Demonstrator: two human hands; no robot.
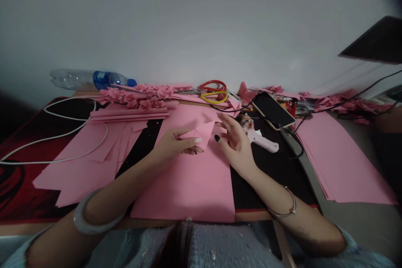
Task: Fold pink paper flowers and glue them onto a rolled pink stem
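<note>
Against grey wall, paper-strewn desk

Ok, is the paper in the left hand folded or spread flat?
Folded: the pink paper in the left hand has creases and pointed corners.

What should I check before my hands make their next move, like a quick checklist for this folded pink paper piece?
1. Folded pink paper piece held in the left hand: ok.
2. Right hand holding nothing else: ok.
3. Right fingertips touching the piece: cannot tell.
4. Large pink paper sheet lying beneath both hands: ok.
5. Thin white cable off the left-side pink sheets: not ok.
</note>
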